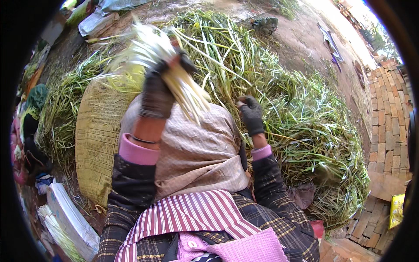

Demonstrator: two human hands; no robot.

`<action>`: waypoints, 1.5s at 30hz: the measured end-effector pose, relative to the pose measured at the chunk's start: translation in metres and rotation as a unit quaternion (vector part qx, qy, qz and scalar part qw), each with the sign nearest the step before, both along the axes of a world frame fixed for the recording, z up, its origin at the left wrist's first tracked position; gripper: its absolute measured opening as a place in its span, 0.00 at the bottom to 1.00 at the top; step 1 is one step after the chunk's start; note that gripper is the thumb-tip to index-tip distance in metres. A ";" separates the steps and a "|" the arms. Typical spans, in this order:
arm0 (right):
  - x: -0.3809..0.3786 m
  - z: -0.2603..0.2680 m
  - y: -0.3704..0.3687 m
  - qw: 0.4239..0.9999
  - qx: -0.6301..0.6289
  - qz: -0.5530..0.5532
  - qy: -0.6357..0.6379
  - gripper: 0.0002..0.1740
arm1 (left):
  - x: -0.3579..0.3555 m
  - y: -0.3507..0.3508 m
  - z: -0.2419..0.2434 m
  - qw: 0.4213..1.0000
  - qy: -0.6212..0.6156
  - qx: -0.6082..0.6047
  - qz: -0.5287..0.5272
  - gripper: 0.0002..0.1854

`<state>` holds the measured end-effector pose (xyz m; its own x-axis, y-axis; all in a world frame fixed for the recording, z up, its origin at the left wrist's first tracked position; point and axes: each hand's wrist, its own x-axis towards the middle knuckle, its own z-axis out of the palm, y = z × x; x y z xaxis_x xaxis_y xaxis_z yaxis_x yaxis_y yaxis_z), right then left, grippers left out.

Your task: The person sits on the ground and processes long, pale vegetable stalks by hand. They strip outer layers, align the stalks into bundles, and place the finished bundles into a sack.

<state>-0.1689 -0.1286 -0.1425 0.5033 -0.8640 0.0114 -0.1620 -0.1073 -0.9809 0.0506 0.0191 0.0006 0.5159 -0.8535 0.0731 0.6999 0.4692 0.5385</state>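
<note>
My left hand (157, 93), in a dark fingerless glove, grips a bundle of pale, blanched leafy stalks (186, 86). Motion blurs the bundle's leafy end, at the upper left, while its white ends point down over my lap. A light patterned cloth (196, 144) covers my lap beneath it. To the right, my right hand (251, 114), gloved the same way, has its fingers curled beside a large heap of green and straw-coloured leaves (294, 108). Whether it pinches a leaf is hard to tell.
A yellow woven sack (95, 140) bearing writing lies by my left side. Farther left, another bundle of pale stalks (59, 232) rests beside a long white wrapped object (72, 216). Several people sit at the left edge. Brick paving (388, 114) runs along the right, with a yellow packet (396, 211).
</note>
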 end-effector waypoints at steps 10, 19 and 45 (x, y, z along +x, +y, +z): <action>-0.034 0.050 -0.040 0.993 0.003 0.079 -0.087 0.06 | -0.014 -0.011 -0.009 0.999 -0.030 0.045 0.001 0.25; -0.133 0.002 -0.069 0.951 0.173 -0.177 -0.187 0.10 | 0.014 0.002 -0.012 0.994 0.017 -0.020 0.104 0.13; -0.028 0.093 0.061 0.948 -0.234 0.201 0.079 0.17 | -0.056 -0.028 -0.034 0.892 -0.254 0.348 -0.138 0.18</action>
